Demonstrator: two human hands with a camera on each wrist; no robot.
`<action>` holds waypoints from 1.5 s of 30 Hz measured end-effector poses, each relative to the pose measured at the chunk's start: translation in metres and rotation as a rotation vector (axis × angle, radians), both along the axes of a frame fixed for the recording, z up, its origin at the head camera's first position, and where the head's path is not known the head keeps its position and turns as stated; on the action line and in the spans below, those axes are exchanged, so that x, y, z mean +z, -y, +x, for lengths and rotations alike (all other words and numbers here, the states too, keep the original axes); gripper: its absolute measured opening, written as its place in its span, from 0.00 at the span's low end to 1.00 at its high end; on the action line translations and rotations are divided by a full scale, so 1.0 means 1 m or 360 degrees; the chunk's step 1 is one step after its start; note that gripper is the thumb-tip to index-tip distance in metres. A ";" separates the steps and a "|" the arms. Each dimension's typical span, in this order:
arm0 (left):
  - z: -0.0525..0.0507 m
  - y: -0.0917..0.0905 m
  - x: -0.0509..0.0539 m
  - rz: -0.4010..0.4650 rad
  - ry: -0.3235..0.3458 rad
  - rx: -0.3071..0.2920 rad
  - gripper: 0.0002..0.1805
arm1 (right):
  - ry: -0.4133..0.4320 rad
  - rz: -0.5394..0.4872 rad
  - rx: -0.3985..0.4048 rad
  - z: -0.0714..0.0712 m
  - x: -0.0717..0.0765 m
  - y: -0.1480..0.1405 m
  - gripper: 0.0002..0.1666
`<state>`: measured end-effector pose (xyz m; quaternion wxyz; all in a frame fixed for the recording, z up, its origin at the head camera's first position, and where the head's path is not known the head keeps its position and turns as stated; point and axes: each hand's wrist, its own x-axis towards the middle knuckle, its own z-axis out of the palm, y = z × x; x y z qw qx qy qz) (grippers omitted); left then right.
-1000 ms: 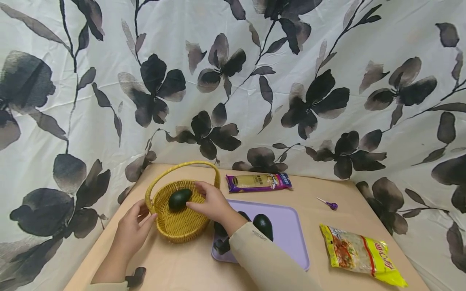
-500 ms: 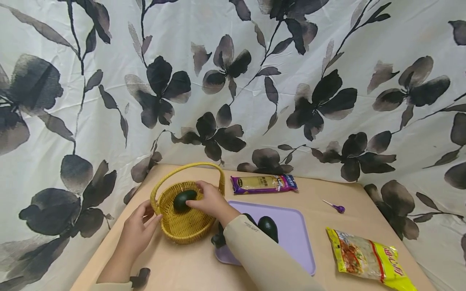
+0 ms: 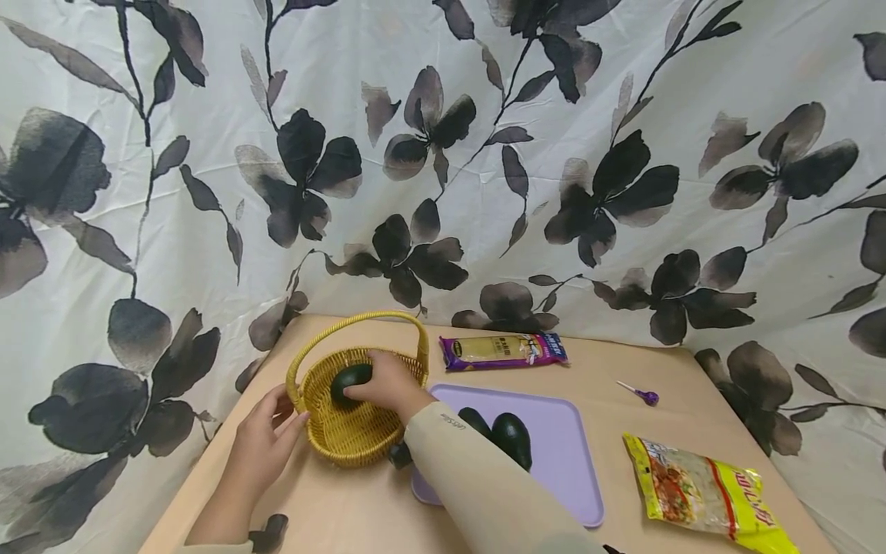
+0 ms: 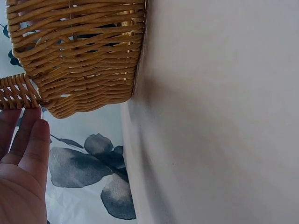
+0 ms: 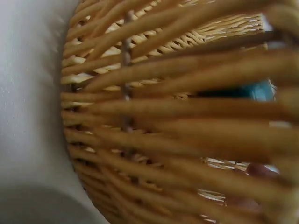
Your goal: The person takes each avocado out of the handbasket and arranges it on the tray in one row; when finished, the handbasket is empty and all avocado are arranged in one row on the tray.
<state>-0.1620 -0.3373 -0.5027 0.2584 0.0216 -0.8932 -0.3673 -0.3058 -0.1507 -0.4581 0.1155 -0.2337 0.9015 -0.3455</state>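
Note:
A yellow wicker basket (image 3: 354, 438) with an arched handle stands on the left part of the table. My left hand (image 3: 261, 438) holds the basket at the foot of its handle; in the left wrist view, the left hand's fingertips (image 4: 41, 128) meet the woven handle base. Inside the basket is a dark green avocado (image 3: 349, 385). My right hand (image 3: 393, 385) reaches in over the near right rim and grips this avocado between thumb and fingers. The basket's weave (image 5: 177, 112) fills most of the right wrist view and largely hides that hand.
A lilac tray (image 3: 561, 462) with dark avocados (image 3: 511, 437) lies to the right, partly under the right sleeve (image 3: 477, 477). Beyond it are a purple noodle packet (image 3: 501, 351), a lollipop (image 3: 647, 397) and a yellow food bag (image 3: 706, 488). A floral curtain (image 3: 443, 192) hangs behind.
My right hand has moved a little left and deeper into the basket, its fingers now further round the avocado. The left hand stays at the handle's foot. The whole view has shifted slightly.

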 end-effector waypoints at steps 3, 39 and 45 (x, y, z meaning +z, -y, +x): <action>-0.001 0.000 -0.001 0.0012 0.0005 -0.0001 0.28 | 0.0010 0.0007 -0.0023 -0.001 -0.003 0.004 0.50; 0.003 0.001 0.000 -0.0026 -0.0029 0.0003 0.29 | 0.0084 0.0077 0.0257 0.019 -0.019 0.024 0.47; 0.001 0.002 0.002 -0.0033 -0.0036 0.0003 0.29 | 0.0017 0.0137 0.0328 0.021 -0.018 0.026 0.49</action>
